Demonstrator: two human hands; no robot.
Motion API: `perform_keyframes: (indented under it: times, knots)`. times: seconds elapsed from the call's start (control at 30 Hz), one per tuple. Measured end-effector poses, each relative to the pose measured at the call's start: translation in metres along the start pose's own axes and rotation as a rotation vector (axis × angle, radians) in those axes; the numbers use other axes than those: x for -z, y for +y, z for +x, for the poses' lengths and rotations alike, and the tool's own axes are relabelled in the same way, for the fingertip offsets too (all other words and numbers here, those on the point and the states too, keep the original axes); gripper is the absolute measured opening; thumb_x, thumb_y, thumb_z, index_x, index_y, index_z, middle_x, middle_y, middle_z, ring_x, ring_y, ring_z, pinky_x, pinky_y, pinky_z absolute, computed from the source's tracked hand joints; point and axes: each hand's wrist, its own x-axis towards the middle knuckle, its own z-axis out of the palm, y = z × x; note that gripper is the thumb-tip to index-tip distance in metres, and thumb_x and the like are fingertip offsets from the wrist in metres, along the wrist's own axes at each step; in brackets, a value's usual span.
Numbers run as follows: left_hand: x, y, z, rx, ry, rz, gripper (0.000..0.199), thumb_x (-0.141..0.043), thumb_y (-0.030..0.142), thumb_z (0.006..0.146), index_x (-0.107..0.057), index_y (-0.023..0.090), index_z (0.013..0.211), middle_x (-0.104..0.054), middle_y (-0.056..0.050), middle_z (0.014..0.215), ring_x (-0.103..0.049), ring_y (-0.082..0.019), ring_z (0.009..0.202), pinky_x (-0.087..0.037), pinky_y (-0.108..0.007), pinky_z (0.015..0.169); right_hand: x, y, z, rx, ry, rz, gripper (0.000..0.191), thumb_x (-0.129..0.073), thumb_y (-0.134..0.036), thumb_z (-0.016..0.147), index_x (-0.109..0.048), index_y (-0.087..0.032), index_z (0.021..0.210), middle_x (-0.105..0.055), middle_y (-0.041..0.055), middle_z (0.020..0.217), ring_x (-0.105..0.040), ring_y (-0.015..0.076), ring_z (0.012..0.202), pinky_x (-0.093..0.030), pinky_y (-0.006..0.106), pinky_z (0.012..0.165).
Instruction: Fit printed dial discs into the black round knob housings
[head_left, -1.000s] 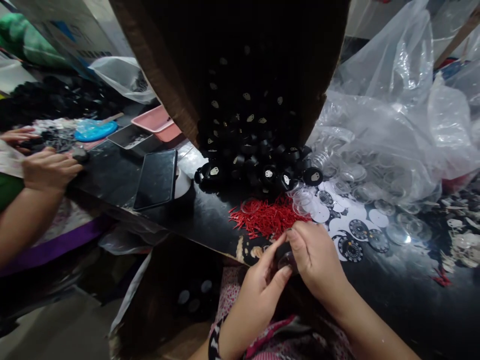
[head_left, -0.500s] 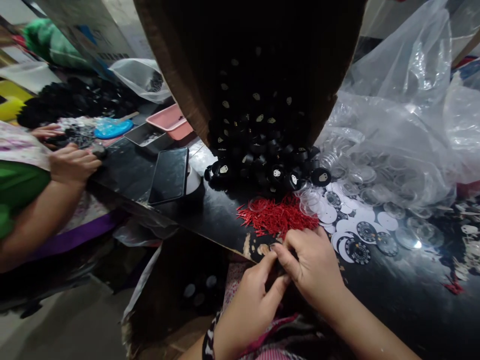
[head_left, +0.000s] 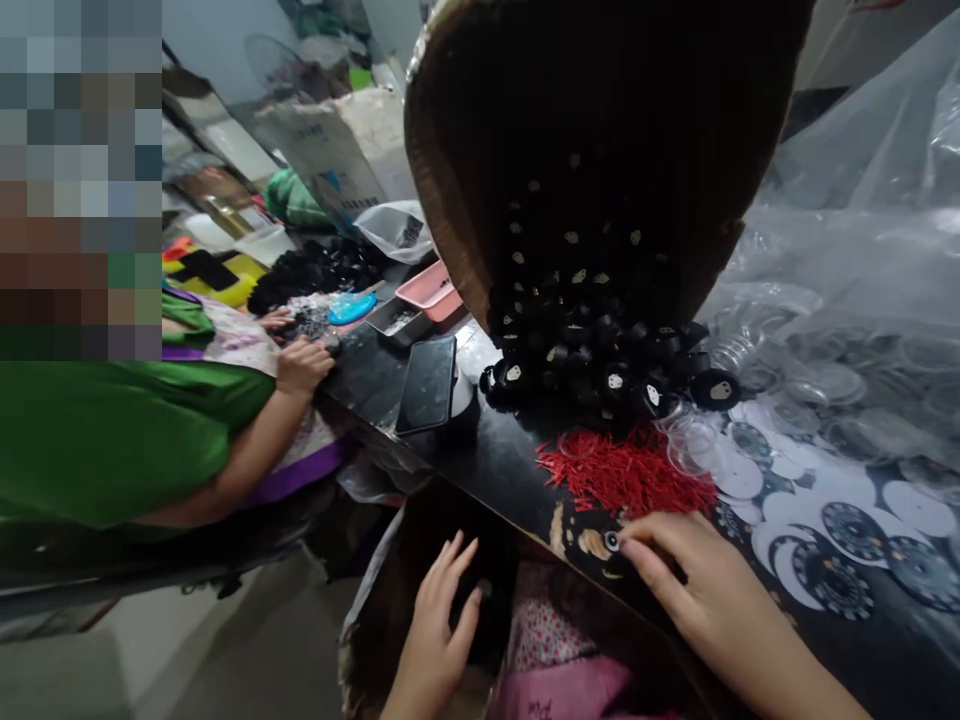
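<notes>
My left hand (head_left: 442, 615) is open, its fingers spread and slightly bent, over a dark box (head_left: 356, 640) below the table edge. No object shows in it. My right hand (head_left: 694, 580) rests at the table's front edge, thumb and forefinger pinched at a small round piece (head_left: 613, 541), white with a dark centre. Just beyond those fingers lies a heap of thin red watch-hand-like slivers (head_left: 630, 475). To the right are white discs and black printed dials (head_left: 832, 580). Black round housings (head_left: 615, 380) spill from a large tipped carton (head_left: 450, 200).
Clear plastic rings (head_left: 810, 380) lie under a plastic bag at right. A dark phone (head_left: 427, 385) leans on a white holder. Behind it are a grey tray (head_left: 397, 322) and a pink tray (head_left: 431, 290). A co-worker in green (head_left: 135, 440) sits at left, hands over small parts.
My hands were together at the table edge and are now apart. The left has moved left over the box and opened. The view has swung left, bringing more of the co-worker into sight.
</notes>
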Motion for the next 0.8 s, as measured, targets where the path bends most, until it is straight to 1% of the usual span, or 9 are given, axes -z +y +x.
perform_keyframes:
  times: [0.07,0.17,0.3,0.43,0.53,0.63,0.7,0.73,0.8]
  knots:
    - [-0.003,0.025,0.017,-0.221,0.033,0.083,0.04,-0.062,0.029,0.087,-0.063,0.027,0.127,-0.058,-0.008,0.142,-0.046,-0.029,0.138,-0.028,-0.051,0.119,-0.005,0.006,-0.001,0.032,-0.001,0.022,0.021,-0.047,-0.028,0.1,-0.063,-0.025,0.086,-0.066,-0.0022,0.082,-0.059,0.022,0.073,-0.036,0.035,0.072]
    - [-0.019,0.076,0.066,-0.46,0.097,0.182,0.045,-0.051,0.028,0.094,-0.051,0.022,0.138,-0.057,-0.012,0.142,-0.052,-0.025,0.133,-0.036,-0.045,0.115,-0.009,0.013,-0.003,0.051,0.087,0.031,0.02,-0.047,-0.029,0.102,-0.061,-0.026,0.088,-0.065,-0.0031,0.084,-0.058,0.0211,0.074,-0.037,0.035,0.073]
    - [-0.044,0.119,0.148,-0.494,0.194,0.202,0.061,-0.064,0.033,0.086,-0.047,0.012,0.141,-0.047,-0.02,0.148,-0.036,-0.033,0.142,-0.021,-0.051,0.121,-0.007,0.018,-0.007,0.065,0.11,0.024,0.023,-0.046,-0.031,0.103,-0.061,-0.026,0.085,-0.064,-0.0039,0.082,-0.059,0.0206,0.073,-0.037,0.034,0.074]
    - [-0.054,0.127,0.193,-0.433,0.225,0.162,0.058,-0.072,0.029,0.08,-0.056,0.009,0.132,-0.056,-0.024,0.136,-0.036,-0.042,0.14,-0.015,-0.062,0.118,-0.007,0.019,-0.006,0.072,0.141,0.035,0.024,-0.046,-0.031,0.103,-0.06,-0.025,0.085,-0.063,-0.0032,0.08,-0.058,0.0208,0.072,-0.038,0.034,0.073]
    - [-0.053,0.129,0.185,-0.392,0.197,0.053,0.058,-0.066,0.026,0.083,-0.049,0.011,0.137,-0.052,-0.022,0.141,-0.041,-0.035,0.138,-0.024,-0.054,0.118,-0.009,0.016,-0.001,0.069,0.119,0.034,0.024,-0.045,-0.028,0.102,-0.06,-0.024,0.084,-0.064,-0.0015,0.08,-0.059,0.0215,0.073,-0.039,0.036,0.074]
    - [-0.063,0.131,0.14,-0.336,0.088,-0.133,0.063,-0.052,0.032,0.092,-0.028,0.019,0.149,-0.049,-0.018,0.145,-0.055,-0.027,0.128,-0.045,-0.045,0.107,-0.01,0.009,0.002,0.024,0.145,0.022,0.017,-0.047,-0.025,0.098,-0.063,-0.023,0.102,-0.066,0.0024,0.09,-0.06,0.0236,0.08,-0.043,0.037,0.076]
    - [-0.072,0.129,0.098,-0.286,-0.096,-0.26,0.06,-0.05,0.037,0.094,-0.029,0.025,0.148,-0.057,-0.013,0.138,-0.061,-0.025,0.121,-0.051,-0.04,0.101,-0.009,0.002,0.002,0.013,0.168,-0.006,0.032,-0.049,-0.021,0.093,-0.058,-0.02,0.124,-0.063,0.0066,0.101,-0.06,0.0248,0.089,-0.046,0.037,0.079]
    - [-0.076,0.125,0.077,-0.218,-0.271,-0.34,0.062,-0.058,0.038,0.09,-0.035,0.028,0.146,-0.059,-0.011,0.136,-0.06,-0.025,0.122,-0.05,-0.039,0.103,-0.007,0.0,0.001,0.02,0.152,-0.033,0.039,-0.05,-0.017,0.09,-0.055,-0.018,0.129,-0.062,0.0081,0.106,-0.059,0.0249,0.094,-0.048,0.037,0.081]
    - [-0.081,0.114,0.044,-0.124,-0.455,-0.356,0.051,-0.069,0.04,0.083,-0.058,0.027,0.13,-0.062,-0.008,0.131,-0.059,-0.026,0.123,-0.044,-0.038,0.109,0.002,-0.002,-0.004,0.045,0.075,-0.097,0.042,-0.05,-0.01,0.085,-0.058,-0.017,0.127,-0.06,0.0082,0.109,-0.058,0.0238,0.099,-0.048,0.036,0.087]
